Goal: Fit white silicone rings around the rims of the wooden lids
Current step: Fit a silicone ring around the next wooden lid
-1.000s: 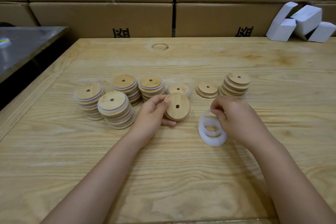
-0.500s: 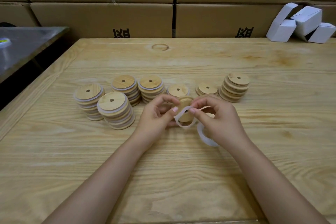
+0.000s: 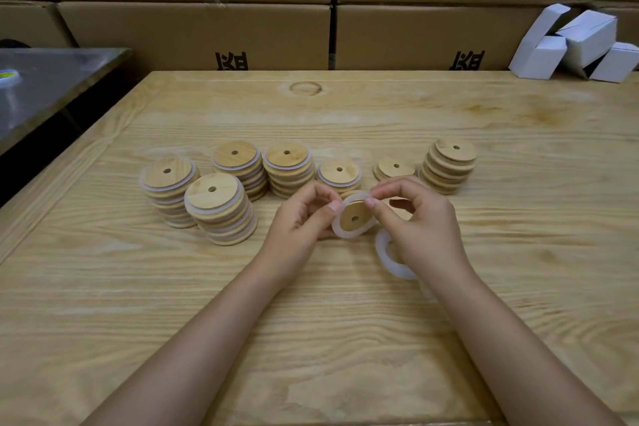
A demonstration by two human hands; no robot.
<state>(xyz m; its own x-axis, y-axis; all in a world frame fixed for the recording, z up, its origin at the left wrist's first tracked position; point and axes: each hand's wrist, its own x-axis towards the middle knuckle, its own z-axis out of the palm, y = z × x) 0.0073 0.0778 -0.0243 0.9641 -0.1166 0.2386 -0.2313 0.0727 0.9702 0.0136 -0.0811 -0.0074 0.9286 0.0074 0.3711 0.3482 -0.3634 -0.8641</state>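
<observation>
Above the table my left hand (image 3: 300, 214) grips a round wooden lid (image 3: 356, 214) with a centre hole, tilted toward me. A white silicone ring (image 3: 340, 231) lies around the lid's lower rim. My right hand (image 3: 420, 218) pinches the ring's top edge at the lid's upper rim. A small pile of loose white rings (image 3: 389, 254) lies on the table under my right wrist. Ringed lids stand in stacks at the left (image 3: 221, 207), (image 3: 167, 190), (image 3: 238, 166), (image 3: 288, 168), (image 3: 339, 175). Bare lids sit at the right in a low stack (image 3: 394, 168) and a taller one (image 3: 449, 164).
The wooden table (image 3: 311, 322) has its left edge beside a dark metal bench (image 3: 52, 86). Cardboard cartons (image 3: 207, 31) form a wall behind the table. Several white paper boxes (image 3: 581, 41) lie at the back right corner.
My right hand lifted one ring from the pile and brought it to the lid in my left hand. The ring now sits around most of the lid's rim.
</observation>
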